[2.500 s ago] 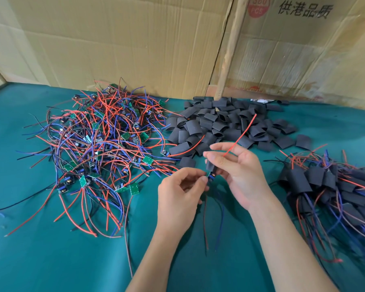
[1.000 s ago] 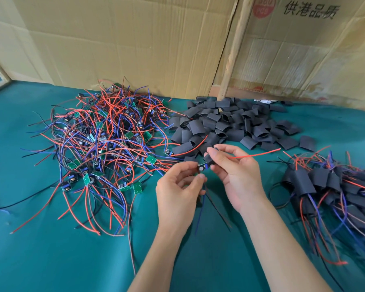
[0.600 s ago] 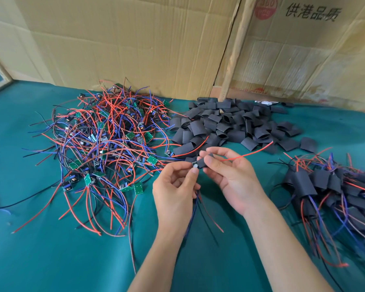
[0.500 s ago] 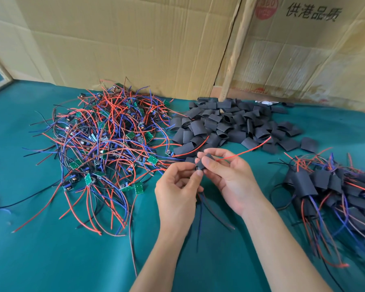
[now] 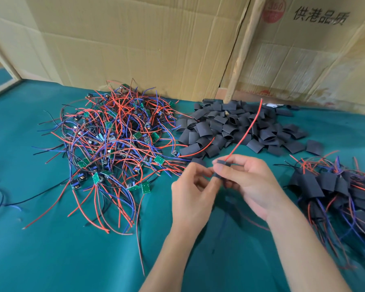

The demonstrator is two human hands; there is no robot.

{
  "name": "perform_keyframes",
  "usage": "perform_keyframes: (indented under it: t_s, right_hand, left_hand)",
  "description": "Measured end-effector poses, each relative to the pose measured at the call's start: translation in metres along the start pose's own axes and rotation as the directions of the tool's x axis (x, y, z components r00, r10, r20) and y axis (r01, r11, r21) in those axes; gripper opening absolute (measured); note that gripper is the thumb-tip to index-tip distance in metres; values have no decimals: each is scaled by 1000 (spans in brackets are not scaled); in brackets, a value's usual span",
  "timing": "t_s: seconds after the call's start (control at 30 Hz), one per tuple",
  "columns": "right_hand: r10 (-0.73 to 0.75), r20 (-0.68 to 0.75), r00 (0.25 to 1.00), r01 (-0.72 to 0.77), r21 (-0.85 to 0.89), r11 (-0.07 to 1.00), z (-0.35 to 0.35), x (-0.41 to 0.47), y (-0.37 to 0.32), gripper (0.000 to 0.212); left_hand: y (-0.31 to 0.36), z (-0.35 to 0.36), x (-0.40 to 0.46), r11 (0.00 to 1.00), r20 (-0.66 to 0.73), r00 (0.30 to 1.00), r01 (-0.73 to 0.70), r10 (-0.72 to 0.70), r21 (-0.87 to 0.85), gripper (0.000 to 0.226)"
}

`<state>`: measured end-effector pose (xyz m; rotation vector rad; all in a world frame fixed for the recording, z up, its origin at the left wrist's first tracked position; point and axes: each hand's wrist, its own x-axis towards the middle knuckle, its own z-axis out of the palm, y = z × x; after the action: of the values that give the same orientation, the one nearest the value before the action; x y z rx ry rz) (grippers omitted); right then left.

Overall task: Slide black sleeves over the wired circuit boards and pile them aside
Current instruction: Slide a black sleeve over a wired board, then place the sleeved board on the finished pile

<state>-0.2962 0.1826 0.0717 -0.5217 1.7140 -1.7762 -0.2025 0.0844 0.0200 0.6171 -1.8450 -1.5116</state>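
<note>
Both hands meet on one black sleeve (image 5: 219,169) above the counter (image 5: 51,249): the right hand (image 5: 247,182) has a pinching grip on it, red wire (image 5: 247,131) running up and away, while the left hand (image 5: 193,192) pinches its lower end; the finished pile (image 5: 329,190) lies nearer the right.

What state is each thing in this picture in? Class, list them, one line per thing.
Left hand: pinching the sleeve's lower end.
Right hand: gripping the sleeve.
Black flat tube sleeve in the hands: held off the green cloth, red wire sticking up from it.
Tangle of bare green wired circuit boards: unsleeved, heaped.
Heap of empty black sleeves: loose, unused.
Pile of sleeved boards: finished, set aside.
</note>
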Motion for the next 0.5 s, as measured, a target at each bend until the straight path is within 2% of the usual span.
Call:
perform_keyframes:
  t_s: [0.07, 0.13, 0.17, 0.2, 0.23, 0.27, 0.3, 0.33, 0.4, 0.5]
  right_hand:
    - [-2, -127, 992, -11, -108, 994, -22, -6, -11, 28]
    - [-34, -286, 958, -73, -356, 932, -59, -17, -27, 27]
    - [-61, -353, 933, -152, -544, 825, -79, -23, -35, 27]
    - [-88, -416, 905, -258, -702, 664, -95, -30, -43, 31]
    - [-133, -475, 870, -354, -788, 504, -105, -36, -51, 38]
    - [-200, -506, 839, -396, -820, 414, -108, -42, -59, 42]
    - [-282, -499, 819, -369, -836, 407, -105, -45, -65, 45]
    - [-366, -454, 812, -280, -854, 439, -93, -46, -71, 43]
    - [-464, -301, 833, -36, -867, 497, -49, -33, -76, 30]
    - [-308, 80, 948, 210, -883, 419, 35, 5, -59, 16]
  left_hand:
    - [2, 2, -1, 1000, 64, 998, -27, 28, -12, 13]
    - [4, 1, -2, 997, 39, 999, -4, 7, -80, 7]
    - [5, 0, -1, 995, -3, 1000, 10, -10, -97, 3]
    - [6, 0, 0, 995, -55, 998, 22, -27, -93, 5]
    - [5, 0, 1, 997, -101, 994, 33, -40, -75, 12]
    - [3, 1, 3, 997, -131, 990, 42, -50, -64, 17]
    - [4, 1, 3, 998, -141, 989, 42, -50, -56, 19]
    - [5, 1, 2, 999, -130, 991, 29, -34, -41, 20]
    - [8, 1, 0, 1000, -33, 999, -22, 23, 15, 22]
    - [7, 1, -3, 985, 158, 983, -116, 96, 125, 23]
